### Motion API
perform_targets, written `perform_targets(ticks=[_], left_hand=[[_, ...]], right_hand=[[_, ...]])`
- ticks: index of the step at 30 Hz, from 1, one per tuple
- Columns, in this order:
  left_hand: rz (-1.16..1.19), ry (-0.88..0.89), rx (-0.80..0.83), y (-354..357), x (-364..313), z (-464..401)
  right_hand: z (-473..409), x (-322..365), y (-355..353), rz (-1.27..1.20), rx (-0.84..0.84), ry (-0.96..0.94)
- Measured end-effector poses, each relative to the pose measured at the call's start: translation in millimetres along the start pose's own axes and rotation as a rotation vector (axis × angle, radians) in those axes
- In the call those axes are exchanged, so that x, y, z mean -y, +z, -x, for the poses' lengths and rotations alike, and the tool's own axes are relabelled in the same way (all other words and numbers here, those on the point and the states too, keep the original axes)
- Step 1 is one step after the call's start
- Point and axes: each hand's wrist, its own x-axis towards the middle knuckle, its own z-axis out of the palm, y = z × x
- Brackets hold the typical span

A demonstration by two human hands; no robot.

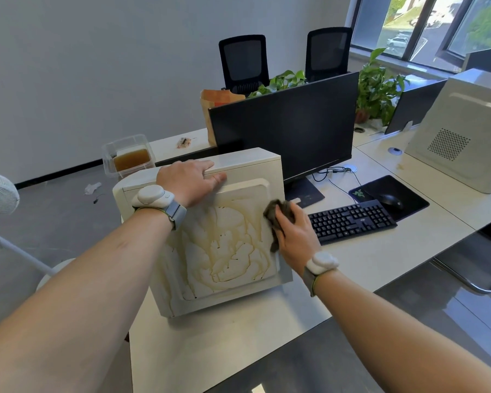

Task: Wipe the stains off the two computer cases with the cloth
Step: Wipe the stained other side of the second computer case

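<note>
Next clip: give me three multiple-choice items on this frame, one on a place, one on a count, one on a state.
1. Where is the dark grey cloth?
A on the black keyboard
B at the right edge of the stained white computer case's side panel
C on the floor

2. How many black mesh chairs stand behind the desk?
A one
B two
C four

3. The near case's side panel is
A streaked brown
B spotless
C removed

Answers: 1 B, the right hand presses it there. 2 B, two backs show. 3 A, brown lines cover it.
</note>
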Motion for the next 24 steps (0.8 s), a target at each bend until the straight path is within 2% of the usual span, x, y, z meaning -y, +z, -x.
perform_targets(ticks=[3, 5, 8, 10, 12, 15, 17, 19, 24], left_hand=[[0.005, -0.003, 0.017, 1.0, -0.4, -3.0], [0.005, -0.007, 0.020, 0.9, -0.5, -4.1], [0.000, 0.004, 0.025, 0.8, 0.8, -3.5], [-0.001, 0.009, 0.028, -0.2, 1.0, -3.1], [-0.003, 0.007, 0.025, -1.4, 0.4, -3.0], [-0.002, 0.002, 0.014, -1.6, -0.6, -1.0], [0.002, 0.001, 0.011, -0.6, 0.0, 0.8], [0.012, -0.006, 0.023, -0.9, 1.1, -0.1], [0.009, 0.000, 0.054, -4.1, -0.7, -0.3]], right_hand=[[42.3, -25.9, 19.9, 0.074, 0.126, 0.005], [67.0, -38.1, 27.5, 0.138, 0.345, 0.010], [81.8, -34.8, 23.2, 0.219, 0.624, 0.146], [70.3, -19.8, 10.5, 0.137, 0.565, 0.271], [46.7, -0.6, -5.9, 0.014, 0.341, 0.295], [-2.6, 30.9, -33.6, -0.102, -0.012, 0.189], [-33.0, 49.4, -46.6, -0.132, -0.146, 0.084], [-51.3, 58.5, -49.3, -0.099, -0.155, 0.025], [-42.2, 42.1, -28.0, -0.052, 0.018, -0.005]])
